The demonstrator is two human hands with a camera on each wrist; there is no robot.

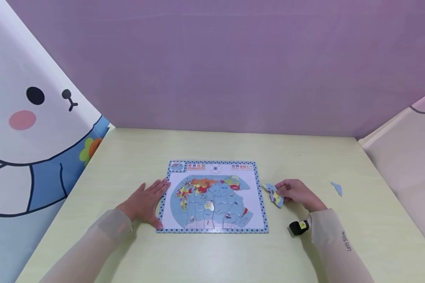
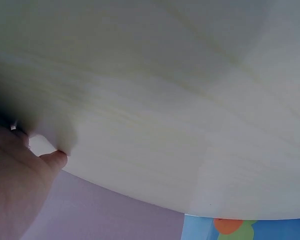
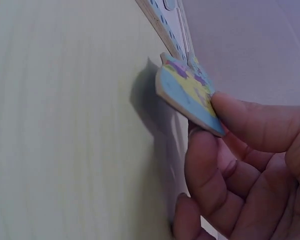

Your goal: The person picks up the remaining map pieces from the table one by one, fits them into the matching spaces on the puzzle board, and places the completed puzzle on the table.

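Observation:
A world map jigsaw puzzle [image 1: 212, 196] in a dotted blue frame lies flat on the table, mostly filled, with a bare white area at the right of the map. My left hand [image 1: 146, 202] rests spread along the frame's left edge; in the left wrist view the hand [image 2: 20, 175] shows only in part. Just right of the frame, my right hand [image 1: 297, 193] pinches a blue and yellow puzzle piece [image 1: 276, 197] between thumb and fingers. The right wrist view shows this piece [image 3: 190, 95] tilted, held above the tabletop with its shadow beside it.
A small loose blue puzzle piece [image 1: 337, 188] lies on the table [image 1: 212, 257] to the right. A black wrist camera [image 1: 299, 227] sits by the right cuff. A purple backdrop [image 1: 233, 70] rises behind the table, and a cartoon-printed panel [image 1: 32, 129] stands at the left.

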